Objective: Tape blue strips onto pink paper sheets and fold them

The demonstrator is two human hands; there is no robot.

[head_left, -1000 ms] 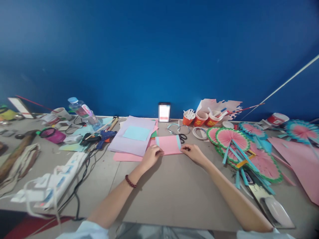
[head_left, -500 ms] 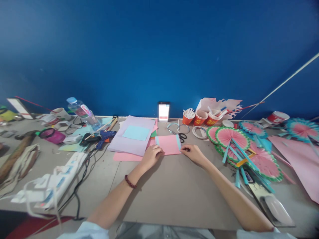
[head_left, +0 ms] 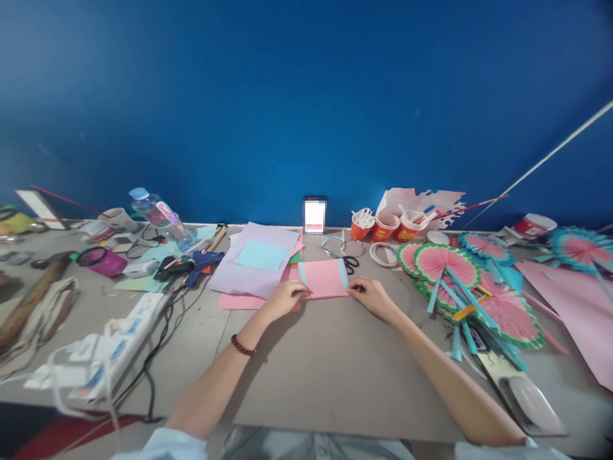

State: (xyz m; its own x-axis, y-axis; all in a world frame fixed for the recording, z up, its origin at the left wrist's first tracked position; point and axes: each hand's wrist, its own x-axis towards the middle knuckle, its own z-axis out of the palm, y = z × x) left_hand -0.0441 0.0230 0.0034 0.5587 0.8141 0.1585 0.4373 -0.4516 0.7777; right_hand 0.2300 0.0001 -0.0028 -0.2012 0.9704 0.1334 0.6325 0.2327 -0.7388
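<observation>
A pink paper piece (head_left: 323,278) with light blue strips along its left and right edges lies on the grey table. My left hand (head_left: 286,299) is at its lower left corner, fingers pressed together on the paper's edge. At the lower right corner, my right hand (head_left: 371,296) pinches the edge between thumb and fingers. Black-handled scissors (head_left: 351,264) lie just beyond the right corner. To the left are a lilac sheet (head_left: 230,271) and a small light blue sheet (head_left: 261,255) on top of it.
Paper fans (head_left: 447,265) are piled on the right, near a white mouse (head_left: 531,404). Paper cups (head_left: 385,227) and a phone (head_left: 315,216) stand at the back. On the left are a bottle (head_left: 160,214), glue gun (head_left: 201,265) and power strip (head_left: 119,348).
My left hand and wrist have shifted slightly left and the fingers lie flatter along the paper's lower left corner. The right hand and the paper look the same.
</observation>
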